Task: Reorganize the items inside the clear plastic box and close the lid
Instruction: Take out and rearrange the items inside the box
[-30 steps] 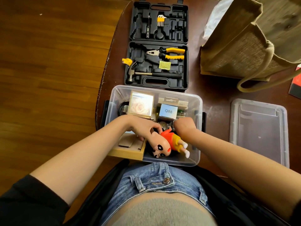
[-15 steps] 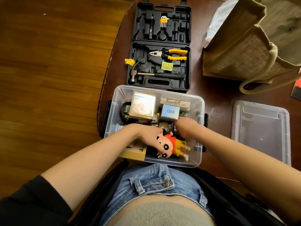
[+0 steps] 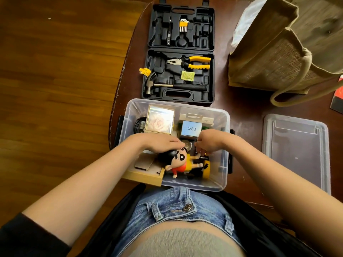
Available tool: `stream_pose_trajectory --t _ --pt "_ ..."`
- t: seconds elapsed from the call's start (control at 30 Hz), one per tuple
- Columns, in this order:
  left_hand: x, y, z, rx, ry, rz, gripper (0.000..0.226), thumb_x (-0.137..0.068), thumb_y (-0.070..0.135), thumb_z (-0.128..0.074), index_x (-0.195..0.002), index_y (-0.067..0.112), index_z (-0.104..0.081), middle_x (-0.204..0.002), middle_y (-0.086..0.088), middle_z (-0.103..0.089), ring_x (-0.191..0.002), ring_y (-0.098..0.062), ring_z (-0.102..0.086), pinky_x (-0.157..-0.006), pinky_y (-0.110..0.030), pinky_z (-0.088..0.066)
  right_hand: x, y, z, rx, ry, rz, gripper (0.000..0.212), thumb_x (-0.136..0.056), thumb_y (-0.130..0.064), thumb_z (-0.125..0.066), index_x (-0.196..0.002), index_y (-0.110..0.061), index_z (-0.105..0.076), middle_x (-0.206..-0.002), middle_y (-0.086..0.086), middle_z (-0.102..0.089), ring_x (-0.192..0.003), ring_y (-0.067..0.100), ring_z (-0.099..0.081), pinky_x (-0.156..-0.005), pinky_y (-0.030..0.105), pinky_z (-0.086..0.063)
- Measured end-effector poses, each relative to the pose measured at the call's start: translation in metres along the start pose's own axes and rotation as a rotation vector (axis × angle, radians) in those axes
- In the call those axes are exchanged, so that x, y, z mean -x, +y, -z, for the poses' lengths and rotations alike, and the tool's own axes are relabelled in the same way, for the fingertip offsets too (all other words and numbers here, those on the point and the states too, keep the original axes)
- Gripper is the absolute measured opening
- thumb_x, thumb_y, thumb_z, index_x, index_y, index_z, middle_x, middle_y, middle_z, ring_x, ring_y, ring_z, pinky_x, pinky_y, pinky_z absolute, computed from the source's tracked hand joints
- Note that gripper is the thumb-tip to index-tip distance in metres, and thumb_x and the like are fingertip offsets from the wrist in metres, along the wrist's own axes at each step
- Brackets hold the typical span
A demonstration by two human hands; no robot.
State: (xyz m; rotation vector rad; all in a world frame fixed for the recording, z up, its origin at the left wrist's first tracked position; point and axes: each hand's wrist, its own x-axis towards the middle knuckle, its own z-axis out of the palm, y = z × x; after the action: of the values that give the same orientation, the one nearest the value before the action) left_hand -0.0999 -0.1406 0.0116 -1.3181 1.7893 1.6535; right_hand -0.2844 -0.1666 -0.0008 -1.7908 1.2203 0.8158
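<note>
Clear plastic, our box sits at six o'clock of the table, its lid off at three o'clock; both look light and springy, best gripped by the rims. The doll inside seems hard and smooth: our left hand rests flat on its head, our right hand curls by its legs, grasp unclear.

clear plastic box, rough woven bag
</note>
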Motion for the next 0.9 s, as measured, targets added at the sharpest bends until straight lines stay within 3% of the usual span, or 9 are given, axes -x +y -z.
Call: stream_pose_trajectory --t 0.2,0.3,0.37,0.47,0.53,0.63,0.7,0.77,0.9 --pt "0.019 -0.013 0.015 0.097 0.053 0.001 0.037 -0.103 0.032 -0.034 -0.135 0.027 -0.053 -0.142 0.005 -0.048 -0.129 -0.013 -0.043 -0.098 -0.023 -0.033 0.018 -0.022 -0.013 0.012 0.027 0.024 0.03 -0.097 -0.016 -0.038 -0.097 -0.001 -0.064 -0.099 0.015 -0.061 -0.091 0.029 -0.058 -0.072 0.032 -0.042" --pt "0.034 -0.027 0.024 0.362 0.204 0.043 0.025 -0.099 0.03 -0.047 -0.108 0.022 -0.069 -0.109 -0.004 -0.07 -0.094 -0.019 -0.068 -0.074 -0.023 -0.055 0.017 -0.033 -0.019 0.02 0.101 0.028 0.024 -0.096 -0.013 -0.037 -0.086 -0.006 -0.058 -0.089 0.01 -0.057 -0.082 0.026 -0.053 -0.071 0.032 -0.043" --pt "0.041 -0.034 0.028 0.486 0.377 0.065 0.023 -0.096 0.029 -0.052 -0.09 0.015 -0.07 -0.084 -0.005 -0.075 -0.072 -0.016 -0.071 -0.056 -0.017 -0.054 0.017 -0.039 -0.019 0.041 0.159 0.017 0.025 -0.096 -0.015 -0.036 -0.076 -0.01 -0.05 -0.08 0.005 -0.051 -0.079 0.024 -0.05 -0.069 0.031 -0.042" --pt "0.037 -0.042 0.025 0.23 0.76 0.161 0.021 -0.093 0.031 -0.057 -0.076 0.019 -0.061 -0.068 0.002 -0.068 -0.066 -0.016 -0.066 -0.056 -0.026 -0.05 0.017 -0.047 -0.016 0.037 0.245 0.024 0.027 -0.097 -0.023 -0.036 -0.082 -0.01 -0.055 -0.085 0.008 -0.056 -0.081 0.026 -0.053 -0.068 0.031 -0.043" --pt "0.031 -0.045 0.02 -0.037 0.9 0.249 0.015 -0.091 0.036 -0.057 -0.086 0.022 -0.057 -0.077 0.005 -0.064 -0.075 -0.017 -0.062 -0.064 -0.031 -0.05 0.017 -0.053 -0.013 -0.051 0.347 0.052 0.031 -0.097 -0.025 -0.039 -0.085 -0.008 -0.06 -0.089 0.01 -0.061 -0.08 0.026 -0.056 -0.065 0.031 -0.043" --pt "0.019 -0.048 0.018 -0.085 0.813 0.35 0.037 -0.094 0.044 -0.049 -0.115 0.014 -0.054 -0.099 -0.004 -0.065 -0.086 -0.021 -0.057 -0.071 -0.034 -0.048 0.01 -0.062 -0.003 -0.349 0.396 0.064 0.032 -0.095 -0.019 -0.041 -0.07 -0.007 -0.056 -0.078 0.01 -0.059 -0.074 0.025 -0.054 -0.063 0.03 -0.04" --pt "0.011 -0.048 0.019 0.025 0.733 0.356 0.041 -0.096 0.046 -0.044 -0.111 0.009 -0.055 -0.094 -0.005 -0.063 -0.08 -0.02 -0.053 -0.067 -0.032 -0.043 0.002 -0.068 0.004 -0.533 0.319 0.048 0.029 -0.094 -0.014 -0.041 -0.067 -0.008 -0.049 -0.08 0.013 -0.056 -0.081 0.029 -0.059 -0.071 0.036 -0.048" --pt "0.003 -0.049 0.02 0.265 0.648 0.323 0.044 -0.097 0.048 -0.041 -0.105 0.008 -0.057 -0.088 -0.005 -0.06 -0.083 -0.023 -0.055 -0.071 -0.033 -0.046 -0.005 -0.073 0.007 -0.72 0.23 0.012 0.018 -0.094 -0.01 -0.043 -0.087 0.001 -0.055 -0.089 0.018 -0.056 -0.097 0.037 -0.063 -0.089 0.048 -0.051" --pt "-0.002 -0.047 0.02 0.692 0.512 0.356 0.075 -0.089 0.063 -0.042 -0.143 0.011 -0.036 -0.143 -0.008 -0.044 -0.124 -0.027 -0.047 -0.098 -0.045 -0.045 -0.01 -0.079 0.005 -0.79 0.212 -0.035 0.028 -0.094 -0.011 -0.045 -0.111 0.008 -0.056 -0.107 0.023 -0.061 -0.105 0.038 -0.061 -0.093 0.052 -0.048"
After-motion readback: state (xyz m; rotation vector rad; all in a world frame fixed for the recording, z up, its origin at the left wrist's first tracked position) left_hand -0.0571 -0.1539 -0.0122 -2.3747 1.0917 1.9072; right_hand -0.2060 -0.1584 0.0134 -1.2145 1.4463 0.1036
